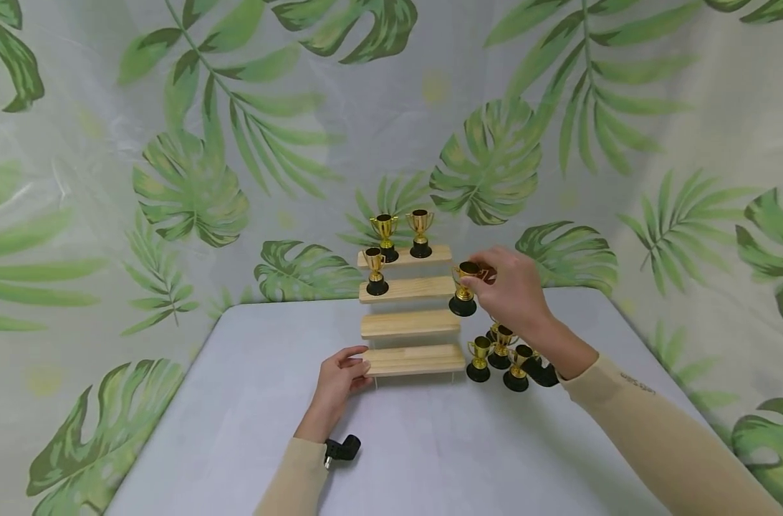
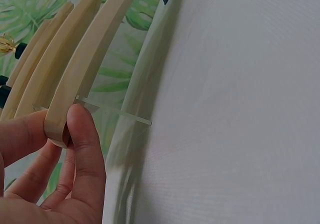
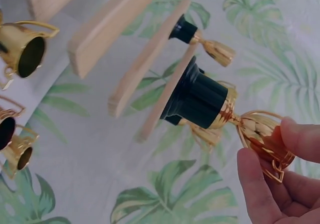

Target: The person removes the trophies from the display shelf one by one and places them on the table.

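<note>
My left hand (image 1: 334,381) pinches the left end of the lowest board of a stepped wooden shelf (image 1: 413,360); in the left wrist view thumb and fingers grip the board's end (image 2: 59,126). My right hand (image 1: 512,290) holds a small gold trophy (image 1: 463,307) with a black base, upright by the right end of the second board from the top. The right wrist view shows thumb and fingers pinching the trophy's cup (image 3: 265,139) near its rim. Two trophies (image 1: 420,233) stand on the top board, and another trophy (image 1: 376,272) stands on the second board's left end.
Several more gold trophies (image 1: 478,358) stand grouped on the white table (image 1: 256,401), right of the shelf and below my right forearm. Clear supports (image 2: 115,110) hold up the boards. A leaf-patterned curtain (image 1: 391,107) hangs behind the table and along its sides.
</note>
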A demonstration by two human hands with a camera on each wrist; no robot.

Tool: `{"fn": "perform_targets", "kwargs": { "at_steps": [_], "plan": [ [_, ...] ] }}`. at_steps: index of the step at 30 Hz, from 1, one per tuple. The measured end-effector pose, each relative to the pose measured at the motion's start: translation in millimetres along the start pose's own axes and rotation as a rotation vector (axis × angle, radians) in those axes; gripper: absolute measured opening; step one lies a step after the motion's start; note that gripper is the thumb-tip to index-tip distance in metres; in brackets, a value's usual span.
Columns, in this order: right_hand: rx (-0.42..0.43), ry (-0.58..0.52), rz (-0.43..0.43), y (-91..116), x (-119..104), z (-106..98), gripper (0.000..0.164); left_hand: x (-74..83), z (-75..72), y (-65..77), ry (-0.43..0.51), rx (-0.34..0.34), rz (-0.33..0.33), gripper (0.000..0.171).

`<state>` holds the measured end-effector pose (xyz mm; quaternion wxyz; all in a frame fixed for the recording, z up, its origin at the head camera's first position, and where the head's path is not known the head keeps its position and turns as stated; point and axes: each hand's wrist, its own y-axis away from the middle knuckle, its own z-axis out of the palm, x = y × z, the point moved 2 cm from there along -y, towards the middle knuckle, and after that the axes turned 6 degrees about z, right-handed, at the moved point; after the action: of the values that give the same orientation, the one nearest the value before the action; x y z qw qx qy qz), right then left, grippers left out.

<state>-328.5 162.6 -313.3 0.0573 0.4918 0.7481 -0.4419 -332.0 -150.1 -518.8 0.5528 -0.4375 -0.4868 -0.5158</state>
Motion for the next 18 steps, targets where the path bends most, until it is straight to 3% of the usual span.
{"fn": "perform_targets", "kwargs": {
  "at_steps": [11,18],
  "plan": [
    [0.005,0.06,0.01,24.2,16.9,-15.7,0.03,3.0,0.3,-7.0,0.017,-0.007,0.003,0.042],
    [-0.007,0.087,0.016,44.2,28.3,-16.9,0.025,5.5,-2.2,-3.5,0.015,-0.023,-0.027,0.043]
  ]
}}
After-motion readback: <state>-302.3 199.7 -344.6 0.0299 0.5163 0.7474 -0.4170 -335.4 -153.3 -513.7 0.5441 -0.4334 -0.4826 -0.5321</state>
